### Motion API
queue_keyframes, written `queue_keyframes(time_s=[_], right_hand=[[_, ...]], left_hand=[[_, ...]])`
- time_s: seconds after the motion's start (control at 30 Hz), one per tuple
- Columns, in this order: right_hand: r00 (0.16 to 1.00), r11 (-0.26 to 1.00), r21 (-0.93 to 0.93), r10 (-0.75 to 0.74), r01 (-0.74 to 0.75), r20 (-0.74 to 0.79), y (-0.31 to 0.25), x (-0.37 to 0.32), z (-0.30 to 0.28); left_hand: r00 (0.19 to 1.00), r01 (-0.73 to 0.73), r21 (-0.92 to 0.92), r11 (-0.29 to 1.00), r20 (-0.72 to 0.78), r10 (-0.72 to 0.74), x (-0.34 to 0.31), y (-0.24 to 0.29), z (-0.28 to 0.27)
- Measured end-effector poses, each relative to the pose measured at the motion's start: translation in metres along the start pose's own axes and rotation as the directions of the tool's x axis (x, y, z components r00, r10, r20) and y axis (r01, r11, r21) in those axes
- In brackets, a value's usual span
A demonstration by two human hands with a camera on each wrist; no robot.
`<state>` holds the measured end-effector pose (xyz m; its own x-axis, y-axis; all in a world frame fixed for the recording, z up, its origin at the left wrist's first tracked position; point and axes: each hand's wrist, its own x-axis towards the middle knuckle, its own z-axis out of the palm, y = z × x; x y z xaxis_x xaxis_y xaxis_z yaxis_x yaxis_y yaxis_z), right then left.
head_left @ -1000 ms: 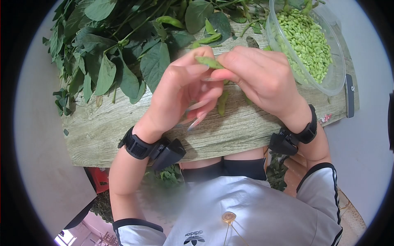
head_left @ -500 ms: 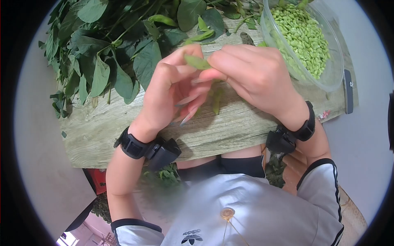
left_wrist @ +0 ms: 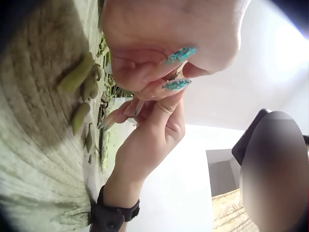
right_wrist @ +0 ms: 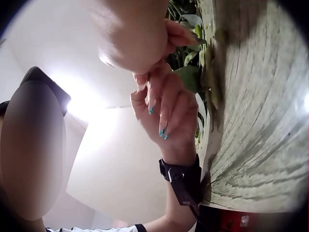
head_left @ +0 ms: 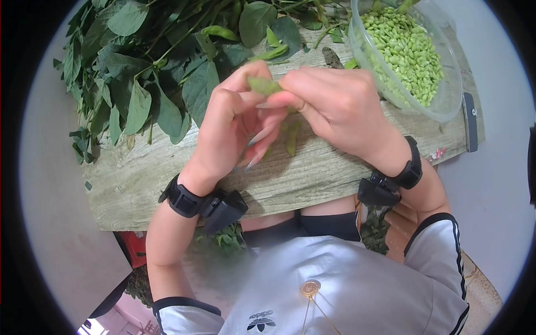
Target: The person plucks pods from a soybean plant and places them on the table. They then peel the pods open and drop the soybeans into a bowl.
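Observation:
A green pod is pinched between both hands above the wooden table, slightly blurred. The left hand holds its left end with thumb and forefinger, the other fingers loosely bent. At its right end the right hand pinches it with thumb and forefinger. More pods lie on the table under the hands; in the left wrist view several pods show there. The left wrist view also has the right hand touching the left hand's fingertips.
Leafy stalks with pods cover the table's far left. A clear plastic tub of shelled green beans stands at the far right. Beside it, near the right edge, lies a dark flat object.
Both hands have shifted left in the head view together with the pod, and the tub and table contents have shifted slightly left too. Both hands keep their pinch on the pod.

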<state>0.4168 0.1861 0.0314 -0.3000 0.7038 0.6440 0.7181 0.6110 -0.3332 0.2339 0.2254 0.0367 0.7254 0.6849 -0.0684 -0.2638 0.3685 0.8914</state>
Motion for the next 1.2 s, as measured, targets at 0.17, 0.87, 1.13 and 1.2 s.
queue_keyframes(time_s=[0.17,0.87,1.13,1.2], right_hand=[[1.0,1.0,0.006,-0.003,0.003,-0.03,-0.001,-0.001,0.003],[0.725,0.432,0.601,0.548,-0.673,0.418,-0.014,0.006,-0.005],[0.95,0.91,0.362,0.272,-0.201,-0.156,-0.008,0.002,0.009],[0.957,0.94,0.298,0.226,-0.165,-0.184,-0.005,0.001,0.01]], left_hand=[[0.999,0.028,0.033,0.999,-0.039,-0.026,-0.001,0.002,0.002],[0.993,0.038,0.248,0.968,-0.115,-0.009,0.0,-0.008,0.005],[0.993,-0.079,0.232,0.97,-0.065,0.097,-0.001,-0.011,-0.001],[0.993,-0.097,0.343,0.934,-0.025,0.113,-0.003,-0.004,-0.002]])
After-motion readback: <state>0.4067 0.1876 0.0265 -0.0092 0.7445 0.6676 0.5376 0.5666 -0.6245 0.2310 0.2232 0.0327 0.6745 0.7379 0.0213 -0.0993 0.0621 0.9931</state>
